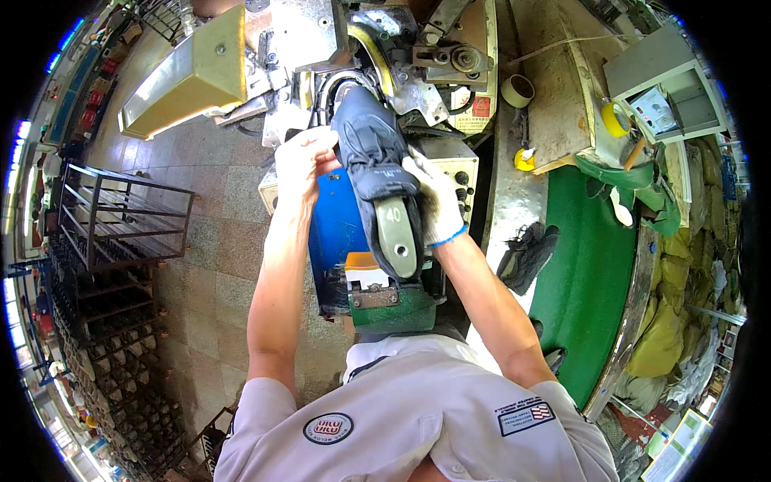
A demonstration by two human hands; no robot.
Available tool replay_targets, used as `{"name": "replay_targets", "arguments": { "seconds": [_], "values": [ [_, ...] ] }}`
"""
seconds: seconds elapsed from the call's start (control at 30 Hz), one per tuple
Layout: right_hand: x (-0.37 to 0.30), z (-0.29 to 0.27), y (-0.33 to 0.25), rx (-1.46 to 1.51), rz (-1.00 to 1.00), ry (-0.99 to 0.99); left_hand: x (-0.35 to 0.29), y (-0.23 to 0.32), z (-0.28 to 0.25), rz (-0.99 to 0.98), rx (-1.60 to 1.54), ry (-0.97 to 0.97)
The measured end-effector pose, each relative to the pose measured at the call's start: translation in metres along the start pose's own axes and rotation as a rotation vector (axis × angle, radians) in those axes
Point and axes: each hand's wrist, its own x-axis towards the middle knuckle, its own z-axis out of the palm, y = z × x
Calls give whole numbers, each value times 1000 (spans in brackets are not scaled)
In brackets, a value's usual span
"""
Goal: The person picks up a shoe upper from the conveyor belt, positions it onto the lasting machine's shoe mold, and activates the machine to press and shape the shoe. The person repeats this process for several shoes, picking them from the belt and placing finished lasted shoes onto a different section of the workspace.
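The person stands at a machine (pixel 377 48) and holds a dark blue shoe (pixel 371 153) up against it, sole side toward them, toe pushed in among the metal parts. The shoe sits on a grey-green form (pixel 397 237) whose flat heel end sticks out below the fingers, toward the person's chest.

The left hand (pixel 305 161), bare, is wrapped round the left side of the shoe near its toe, fingers curled shut on the cloth and thumb pressed on top. The right hand (pixel 434 205) wears a white glove with a blue cuff; its fingers are clamped round the right side of the shoe, lower down, close to the heel. The shoe lies between the two hands, touching both.

Just below the fingers is a blue panel (pixel 336 229) of the machine and a green block (pixel 393 312). Well off to the right of the gloved fingers a black shoe (pixel 526 255) lies at the edge of a green mat (pixel 586 273), and a roll of tape (pixel 518 90) rests on the bench above it. Far to the left of the bare fingers stands a black metal rack (pixel 120 217).
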Motion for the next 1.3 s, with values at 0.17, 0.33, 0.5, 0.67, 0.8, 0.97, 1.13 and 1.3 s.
{"name": "replay_targets", "arguments": {
  "seconds": [0.17, 0.33, 0.5, 0.67, 0.8, 0.97, 1.13, 1.3],
  "values": [
    [46, 5, 23, 40, -137, -4, 16, 1, 1, 169, -135, 95],
    [66, 10, 55, -113, -203, 150, 10, -22, -5, 221, -173, 118],
    [63, 8, 43, -254, -212, 179, -32, -35, 11, -231, -238, 114],
    [63, 12, 50, -75, -185, 159, -38, -49, 5, -309, -358, -69],
    [69, 8, 66, -146, -222, 254, -33, -46, 0, -249, -325, -124],
    [59, 15, 50, -153, -220, 217, -37, -49, 11, -268, -270, -35],
    [66, 8, 76, -112, -201, 243, -23, -54, -10, -291, -159, -76],
    [67, 8, 73, -83, -213, 215, -20, -56, -9, -246, -111, -65]
  ]
}}
